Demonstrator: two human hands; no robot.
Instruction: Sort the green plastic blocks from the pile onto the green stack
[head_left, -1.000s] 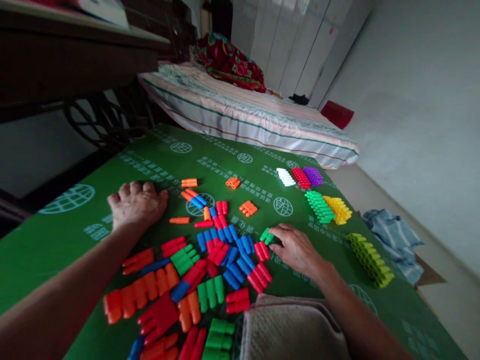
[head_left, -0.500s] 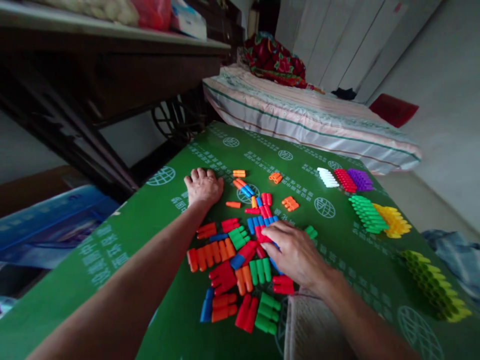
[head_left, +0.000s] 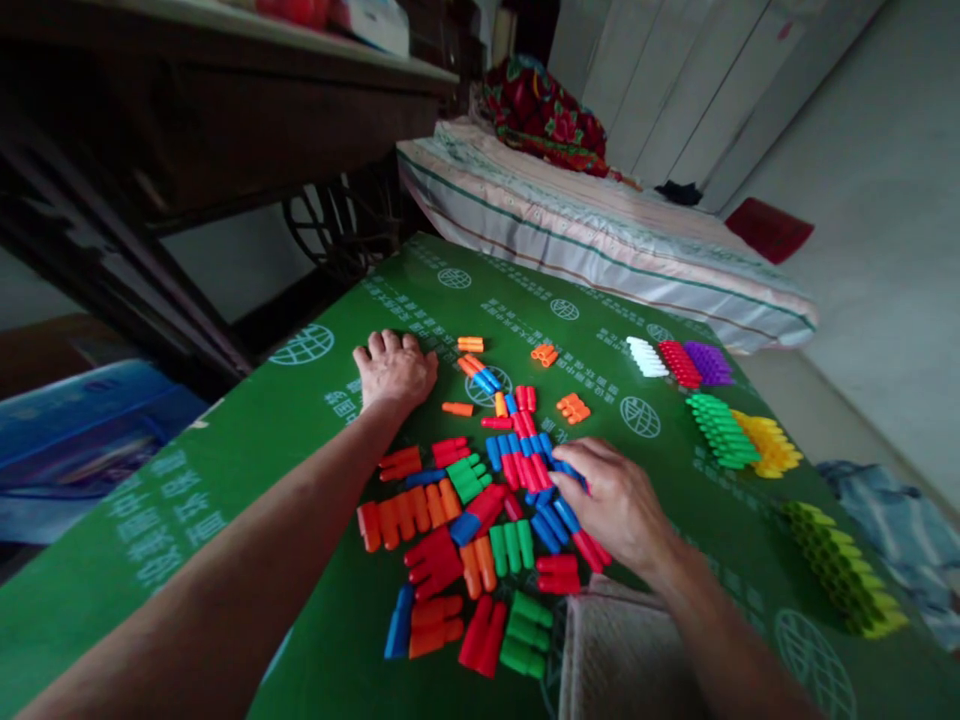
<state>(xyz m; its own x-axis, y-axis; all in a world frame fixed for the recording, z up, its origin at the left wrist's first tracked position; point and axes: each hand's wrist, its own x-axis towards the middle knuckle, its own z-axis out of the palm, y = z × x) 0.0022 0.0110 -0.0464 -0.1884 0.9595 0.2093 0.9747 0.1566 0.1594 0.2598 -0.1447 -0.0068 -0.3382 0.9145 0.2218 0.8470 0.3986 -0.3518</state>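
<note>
A pile of loose plastic peg blocks (head_left: 480,520) in red, orange, blue and green lies on a green printed mat (head_left: 300,420). My left hand (head_left: 394,368) rests on the mat at the pile's far left, its fingers curled under, with an orange peg (head_left: 457,408) just to its right. At the right side of the pile, my right hand (head_left: 611,505) has its fingertips pinched on a blue block (head_left: 568,472). Its palm covers several more pieces.
Sorted rows stand at the right: white (head_left: 645,357), red (head_left: 679,363), purple (head_left: 707,362), green (head_left: 720,430), yellow (head_left: 766,443), yellow-green (head_left: 840,565). A beige cloth (head_left: 615,650) lies at the near edge. Beyond the mat are a bed (head_left: 600,240), a dark treadle table (head_left: 225,130) and a blue box (head_left: 75,440).
My right hand has left the small green piece at the pile's right edge, reached into the pile and now pinches a blue block. The view turned left. My left hand has stayed put.
</note>
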